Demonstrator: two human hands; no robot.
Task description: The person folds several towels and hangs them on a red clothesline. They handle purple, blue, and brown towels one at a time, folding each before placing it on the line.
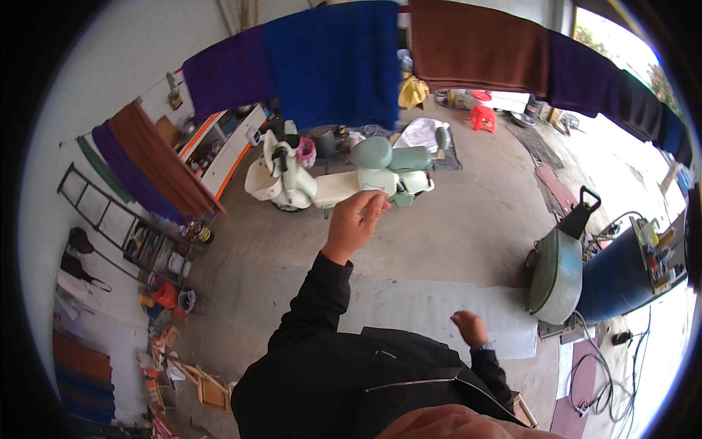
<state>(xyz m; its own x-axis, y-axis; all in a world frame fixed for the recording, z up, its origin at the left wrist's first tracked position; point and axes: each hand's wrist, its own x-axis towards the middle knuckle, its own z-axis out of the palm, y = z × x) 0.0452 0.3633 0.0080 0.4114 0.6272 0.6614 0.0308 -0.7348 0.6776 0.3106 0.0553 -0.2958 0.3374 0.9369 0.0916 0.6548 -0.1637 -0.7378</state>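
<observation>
My left hand (355, 224) is raised in front of me, its fingers curled in against the thumb. Nothing shows in its grasp. Beyond it in the picture stands a pale green electric scooter (335, 185) with a white front basket (263, 180) and green seats (410, 158). Lower and to the right, my right hand (471, 329) hangs beside my body over a grey floor sheet (439, 307). Its fingers are bent, and whether anything lies inside them is hidden. A blue towel (337, 66) and a brown towel (480, 46) hang from a line ahead.
On the right stand a worn green wheeled machine (556, 277) and a blue barrel (617, 280), with a coiled hose (595, 378) on the floor. A metal rack (118, 222) lines the left wall. A red stool (482, 118) stands farther back; a wooden chair (211, 390) is at lower left.
</observation>
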